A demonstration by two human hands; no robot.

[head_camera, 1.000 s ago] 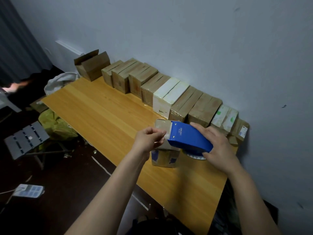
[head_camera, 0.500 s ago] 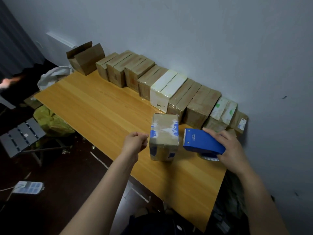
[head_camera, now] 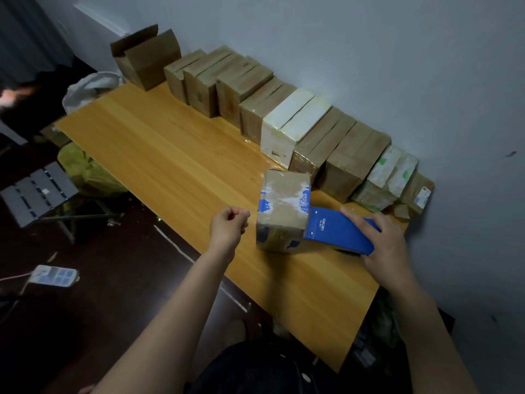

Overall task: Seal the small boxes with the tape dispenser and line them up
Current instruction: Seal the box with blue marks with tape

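A small brown box (head_camera: 281, 211) with torn blue-and-white label scraps stands alone on the wooden table (head_camera: 170, 155). My right hand (head_camera: 389, 245) grips the blue tape dispenser (head_camera: 338, 231), whose front end touches the box's right side. My left hand (head_camera: 228, 227) hovers just left of the box with its fingers curled into a loose fist, holding nothing. A row of several taped boxes (head_camera: 287, 120) stands along the wall behind.
An open empty carton (head_camera: 147, 58) stands at the far left end of the row. Off the table's left edge are a white bag (head_camera: 91, 89), a yellow bag (head_camera: 85, 172), a grey folding stool (head_camera: 37, 191) and a power strip (head_camera: 54, 275) on the dark floor.
The dispenser came off the box top, swung right, then moved back against the box's right side. My left hand let go of the box and drew back to its left.
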